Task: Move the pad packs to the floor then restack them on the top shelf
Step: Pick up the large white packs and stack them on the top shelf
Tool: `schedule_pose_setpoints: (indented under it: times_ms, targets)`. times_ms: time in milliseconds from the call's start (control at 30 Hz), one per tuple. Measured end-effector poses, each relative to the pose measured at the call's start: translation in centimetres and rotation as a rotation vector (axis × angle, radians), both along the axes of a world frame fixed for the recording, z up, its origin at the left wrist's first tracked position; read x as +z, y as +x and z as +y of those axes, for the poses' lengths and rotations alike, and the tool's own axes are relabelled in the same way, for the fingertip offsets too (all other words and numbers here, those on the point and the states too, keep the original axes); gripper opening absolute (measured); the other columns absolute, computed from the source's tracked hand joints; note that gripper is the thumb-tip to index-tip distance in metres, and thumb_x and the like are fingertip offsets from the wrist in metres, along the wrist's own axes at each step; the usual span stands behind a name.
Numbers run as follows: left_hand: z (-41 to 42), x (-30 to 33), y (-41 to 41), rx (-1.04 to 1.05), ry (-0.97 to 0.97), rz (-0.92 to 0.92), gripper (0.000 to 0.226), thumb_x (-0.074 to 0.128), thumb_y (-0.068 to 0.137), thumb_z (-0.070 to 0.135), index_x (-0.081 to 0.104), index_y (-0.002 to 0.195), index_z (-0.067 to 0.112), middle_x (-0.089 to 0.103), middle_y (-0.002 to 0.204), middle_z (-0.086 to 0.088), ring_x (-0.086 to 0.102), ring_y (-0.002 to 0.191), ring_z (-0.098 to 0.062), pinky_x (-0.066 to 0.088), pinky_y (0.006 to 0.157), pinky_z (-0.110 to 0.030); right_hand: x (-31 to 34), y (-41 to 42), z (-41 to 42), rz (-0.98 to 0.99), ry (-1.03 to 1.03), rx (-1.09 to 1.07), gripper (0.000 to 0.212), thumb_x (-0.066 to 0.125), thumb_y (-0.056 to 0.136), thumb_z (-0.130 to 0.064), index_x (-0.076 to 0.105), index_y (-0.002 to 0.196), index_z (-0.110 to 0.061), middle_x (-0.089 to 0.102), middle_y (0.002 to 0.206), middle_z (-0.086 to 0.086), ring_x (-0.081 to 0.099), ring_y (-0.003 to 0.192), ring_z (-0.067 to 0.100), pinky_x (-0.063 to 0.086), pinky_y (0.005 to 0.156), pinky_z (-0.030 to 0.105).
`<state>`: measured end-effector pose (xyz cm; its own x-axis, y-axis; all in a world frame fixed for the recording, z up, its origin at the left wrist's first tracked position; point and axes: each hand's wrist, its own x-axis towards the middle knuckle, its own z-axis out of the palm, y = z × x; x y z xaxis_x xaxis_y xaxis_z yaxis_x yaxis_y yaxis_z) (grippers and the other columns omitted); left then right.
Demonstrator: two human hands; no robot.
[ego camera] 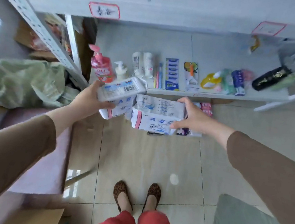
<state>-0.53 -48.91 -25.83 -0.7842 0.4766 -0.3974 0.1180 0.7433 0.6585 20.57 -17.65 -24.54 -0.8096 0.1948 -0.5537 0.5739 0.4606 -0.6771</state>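
Pad packs: the pack [121, 90] in the left hand [89, 98] and the pack [156, 116] under the right hand [191, 117] wear thin white plastic film — glossy, crinkled, printed blue and pink.
Floor [146, 158]: pale glazed tile, smooth and shiny, with a light spot mirrored toward 5 o'clock of the packs.
Shelf post [32, 17]: grey painted metal, matt, punched with holes, at 10 o'clock.
Pump bottle [102, 66]: pink translucent plastic, glossy.
Sack [22, 81]: pale green, matt and creased, at 9 o'clock — it looks woven.
Sleeves [8, 152]: brown cloth, matt.
Shoes [122, 192]: leopard-print fabric, soft-looking.
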Motion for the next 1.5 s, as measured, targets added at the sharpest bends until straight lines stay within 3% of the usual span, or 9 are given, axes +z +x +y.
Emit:
schedule_pose_setpoints:
  times_ms: [100,267,500,633,833,1000,1167,1367,1500]
  targets:
    - [0.5,8.7,-1.0,0.01,0.047,0.082,0.073,0.086,0.058,0.055,0.041,0.115,0.05,0.059,0.085,0.033,0.058,0.072,0.015,0.04,0.059,-0.018,8.8,-0.9,1.3,0.113,0.055,0.019,0.072,0.089,0.051,-0.057,0.04,0.104,-0.062,0.068,0.112,-0.007,0.066,0.102,0.017,0.054,0.087,0.035]
    - [3.1,19.5,-4.4,-0.009,0.113,0.178,0.09,0.081,0.051,0.067,0.043,0.126,0.036,0.063,0.101,0.016,0.063,0.085,-0.009,0.051,0.067,-0.033,19.6,-3.0,4.2,0.254,0.107,0.027,0.069,0.091,0.061,-0.045,0.048,0.115,-0.047,0.066,0.102,-0.027,0.061,0.091,-0.01,0.043,0.072,0.01]
    - [11.1,26.6,-11.8,-0.032,0.209,0.367,0.079,0.087,0.061,0.048,0.045,0.127,0.037,0.059,0.095,0.02,0.057,0.079,0.001,0.042,0.061,-0.021,25.6,-9.2,10.9,0.433,0.109,-0.011,0.065,0.091,0.065,-0.032,0.051,0.115,-0.035,0.068,0.104,-0.013,0.065,0.09,0.001,0.055,0.072,0.02]
    - [16.1,28.0,-16.8,-0.049,0.194,0.421,0.078,0.088,0.065,0.04,0.047,0.13,0.032,0.058,0.099,0.011,0.055,0.081,-0.005,0.037,0.062,-0.018,26.1,-13.9,15.3,0.464,0.089,-0.017,0.064,0.091,0.067,-0.027,0.05,0.115,-0.035,0.066,0.103,-0.016,0.066,0.091,0.002,0.058,0.071,0.024]
    - [21.2,26.9,-24.6,0.028,0.204,0.379,0.077,0.09,0.066,0.026,0.048,0.131,0.026,0.058,0.117,-0.002,0.056,0.099,-0.022,0.041,0.076,-0.027,25.6,-21.4,19.1,0.448,0.098,0.034,0.069,0.09,0.058,-0.045,0.05,0.113,-0.042,0.066,0.105,-0.02,0.065,0.097,0.002,0.054,0.077,0.023]
    - [24.5,26.5,-32.1,0.04,0.094,0.441,0.085,0.089,0.067,0.027,0.044,0.139,0.021,0.045,0.132,-0.01,0.051,0.111,-0.028,0.041,0.092,-0.032,24.5,-27.7,20.3,0.475,0.104,0.038,0.067,0.092,0.065,-0.029,0.051,0.117,-0.031,0.063,0.111,-0.01,0.062,0.103,0.009,0.053,0.086,0.035]
    - [27.8,25.6,-39.9,-0.029,0.051,0.456,0.083,0.088,0.07,0.027,0.044,0.139,0.014,0.05,0.13,-0.013,0.054,0.112,-0.032,0.048,0.096,-0.045,23.5,-33.5,20.3,0.489,0.08,-0.026,0.065,0.091,0.068,-0.026,0.051,0.118,-0.031,0.063,0.111,-0.012,0.062,0.101,0.004,0.051,0.081,0.027]
    - [32.4,23.8,-48.0,-0.132,0.048,0.472,0.08,0.086,0.071,0.029,0.045,0.138,0.017,0.051,0.126,-0.008,0.055,0.109,-0.026,0.048,0.091,-0.039,22.1,-39.6,20.2,0.463,0.089,-0.096,0.066,0.09,0.069,-0.027,0.049,0.12,-0.033,0.064,0.112,-0.015,0.064,0.105,0.008,0.054,0.09,0.038]
    - [34.9,22.3,-52.0,-0.194,0.066,0.459,0.077,0.085,0.071,0.028,0.044,0.136,0.015,0.055,0.126,-0.007,0.056,0.109,-0.026,0.049,0.093,-0.042,21.3,-42.5,20.1,0.45,0.102,-0.134,0.066,0.089,0.067,-0.031,0.049,0.119,-0.035,0.064,0.111,-0.019,0.064,0.101,0.003,0.053,0.087,0.034]
